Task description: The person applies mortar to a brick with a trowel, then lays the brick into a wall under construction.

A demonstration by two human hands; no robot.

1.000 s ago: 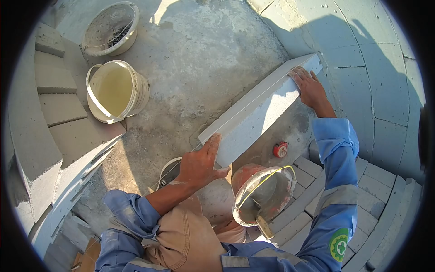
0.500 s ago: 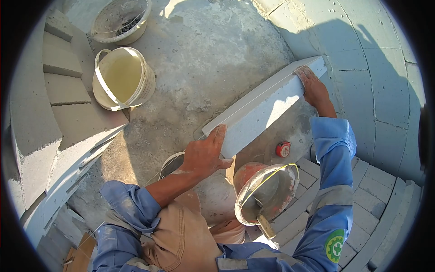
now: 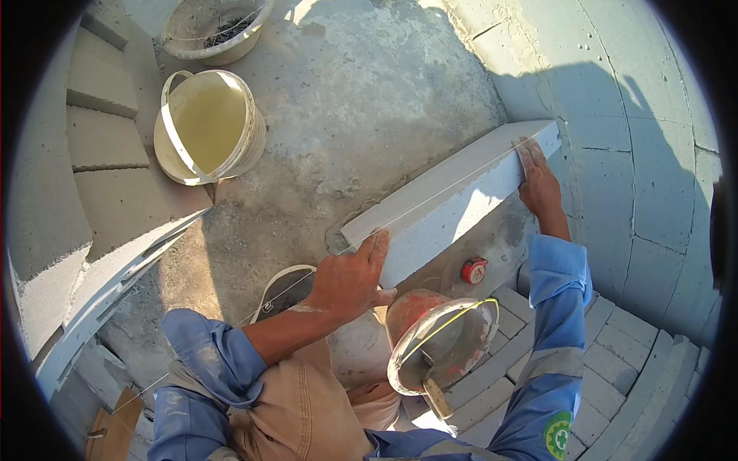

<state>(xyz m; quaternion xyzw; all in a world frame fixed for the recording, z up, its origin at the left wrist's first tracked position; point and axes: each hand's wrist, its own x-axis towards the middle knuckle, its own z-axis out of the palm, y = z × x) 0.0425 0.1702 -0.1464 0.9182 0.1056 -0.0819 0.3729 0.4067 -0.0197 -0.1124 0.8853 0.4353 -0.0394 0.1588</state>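
Note:
A long pale concrete block (image 3: 430, 240) lies diagonally in front of me, its right end close to the wall. My left hand (image 3: 350, 273) grips its near left end, fingers over the top edge and thumb low on the front face. At the other end, my right hand (image 3: 540, 184) holds the block with fingers laid up over its top edge. A thin taut string runs along the block's top, near the front edge. Below the block stands a mortar-stained bucket (image 3: 400, 311) with a wooden-handled trowel (image 3: 437, 398) in it. A red tape measure (image 3: 473, 270) sits nearby.
A white bucket of cloudy liquid (image 3: 207, 127) and a basin with dark bits (image 3: 219, 52) stand at upper left. Stacked blocks (image 3: 104, 146) line the left side. A block wall (image 3: 607, 177) rises on the right, above pale bricks (image 3: 615, 357) at lower right.
The camera view has shifted slightly. More of the block's top face shows now. My right hand has changed its placement a little at the right end; both hands stay on the block.

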